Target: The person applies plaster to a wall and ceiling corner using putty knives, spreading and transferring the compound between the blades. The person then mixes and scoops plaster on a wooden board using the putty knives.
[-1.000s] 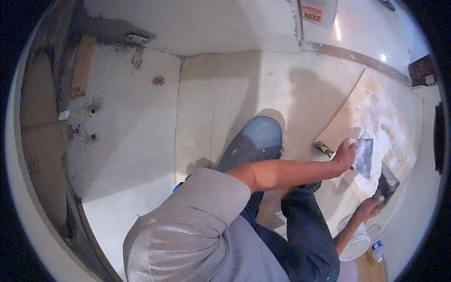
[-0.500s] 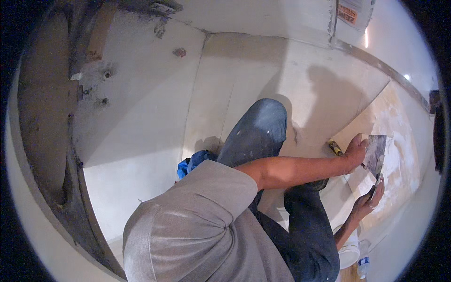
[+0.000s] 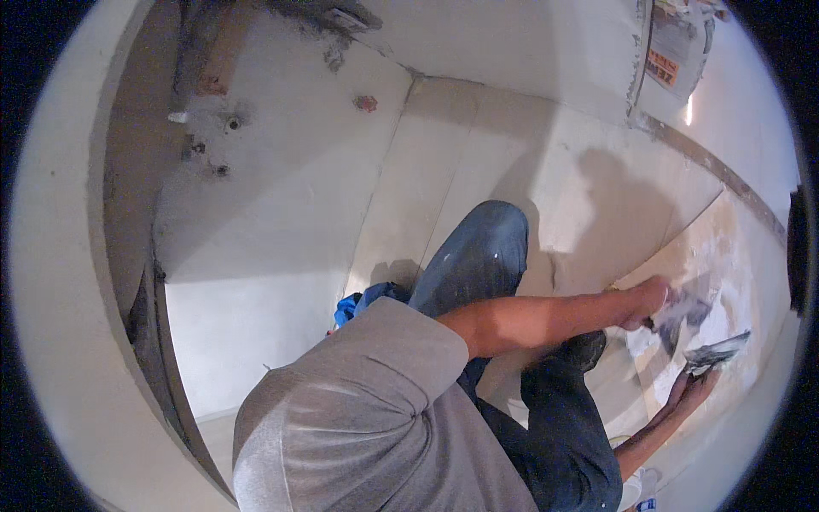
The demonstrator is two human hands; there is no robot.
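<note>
My left hand (image 3: 646, 303) is closed round a putty knife whose wide blade (image 3: 689, 300) is smeared by motion; its handle is mostly hidden in the hand. Below it, my right hand (image 3: 693, 388) grips a second putty knife (image 3: 718, 351), its flat blade streaked with grey and white paste. Both knives are over a tan sheet (image 3: 661, 256) patched with white compound (image 3: 725, 256). A gap separates the two blades.
My bent knee (image 3: 490, 235) rises left of the sheet. A white bucket (image 3: 630, 493) and a blue-capped bottle (image 3: 646, 505) stand at the lower right. Blue cloth (image 3: 348, 309) lies beside my leg. A printed bag (image 3: 680, 47) is at the upper right.
The two knives, close together before, have moved apart. My right hand has turned its blade flatter, and my left hand's blade has swung lower. The whole view has shifted.
</note>
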